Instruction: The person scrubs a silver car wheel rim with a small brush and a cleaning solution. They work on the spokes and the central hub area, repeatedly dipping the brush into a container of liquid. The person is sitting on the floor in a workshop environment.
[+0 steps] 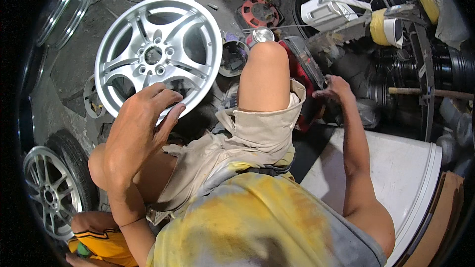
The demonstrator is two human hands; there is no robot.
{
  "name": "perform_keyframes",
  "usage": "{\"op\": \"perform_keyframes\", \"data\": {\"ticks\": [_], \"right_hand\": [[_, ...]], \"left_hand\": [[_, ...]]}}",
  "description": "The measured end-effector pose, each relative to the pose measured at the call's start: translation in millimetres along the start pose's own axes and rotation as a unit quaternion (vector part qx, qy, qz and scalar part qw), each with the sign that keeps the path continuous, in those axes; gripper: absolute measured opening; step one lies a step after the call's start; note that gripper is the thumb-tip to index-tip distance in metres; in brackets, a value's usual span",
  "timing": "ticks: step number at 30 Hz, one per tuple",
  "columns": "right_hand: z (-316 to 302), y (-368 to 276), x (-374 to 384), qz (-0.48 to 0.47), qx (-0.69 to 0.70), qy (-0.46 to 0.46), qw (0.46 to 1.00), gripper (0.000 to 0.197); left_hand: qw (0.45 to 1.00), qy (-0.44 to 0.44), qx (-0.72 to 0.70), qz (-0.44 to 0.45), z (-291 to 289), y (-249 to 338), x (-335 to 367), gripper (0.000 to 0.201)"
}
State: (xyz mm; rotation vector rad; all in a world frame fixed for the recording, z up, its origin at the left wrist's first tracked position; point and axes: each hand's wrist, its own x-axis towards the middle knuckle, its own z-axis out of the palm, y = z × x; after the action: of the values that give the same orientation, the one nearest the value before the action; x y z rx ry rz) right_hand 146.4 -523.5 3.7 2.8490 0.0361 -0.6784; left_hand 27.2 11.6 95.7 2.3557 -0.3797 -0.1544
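A silver alloy wheel rim (129, 61) with star-like spokes and a round centre hole is ahead on the left. My left hand (143, 123) is over its near edge, fingers curved and thumb apart, with nothing visible between them. Whether it touches the rim, I cannot tell. On the right, my right hand (335, 89) reaches down beside a red and dark grey case or machine (303, 59). Its thumb and fingers are spread, with no held thing showing. My raised knee (267, 71) stands between the two hands, hiding part of the red object.
A red ring-shaped part (260, 13) and an open can (261, 35) lie beyond my knee. A white plastic appliance (329, 12) and black rims (410, 66) crowd the right. A white panel (396, 178) is beside me. Another wheel (49, 193) stands at left, near a person's yellow shorts (101, 242).
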Motion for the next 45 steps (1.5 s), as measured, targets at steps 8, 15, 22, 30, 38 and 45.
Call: {"op": "perform_keyframes", "data": {"ticks": [8, 15, 22, 30, 38, 45], "right_hand": [[10, 32, 36, -0.019, 0.032, 0.071, 0.997, 0.049], [80, -18, 29, 0.020, -0.027, 0.062, 0.997, 0.032], [140, -81, -27, -0.021, 0.394, 0.108, 0.912, 0.055], [94, 19, 8, 0.110, 0.232, 0.039, 0.966, 0.064], [120, -75, -48, 0.126, 0.025, 0.045, 0.991, 0.107], [112, -49, -56, 0.194, 0.067, 0.110, 0.973, 0.085]], "left_hand": [[0.998, -0.056, 0.007, 0.030, 7, 14, 22, 0.015], [0.995, -0.072, 0.023, 0.070, 17, 21, 34, 0.015], [0.994, -0.089, 0.016, 0.059, 17, 22, 29, 0.019], [0.999, -0.049, 0.024, 0.005, 15, 9, 14, 0.015], [0.988, -0.045, -0.049, 0.142, 16, 34, 61, 0.020], [0.974, -0.074, -0.096, 0.193, 25, 57, 98, 0.022]]}}
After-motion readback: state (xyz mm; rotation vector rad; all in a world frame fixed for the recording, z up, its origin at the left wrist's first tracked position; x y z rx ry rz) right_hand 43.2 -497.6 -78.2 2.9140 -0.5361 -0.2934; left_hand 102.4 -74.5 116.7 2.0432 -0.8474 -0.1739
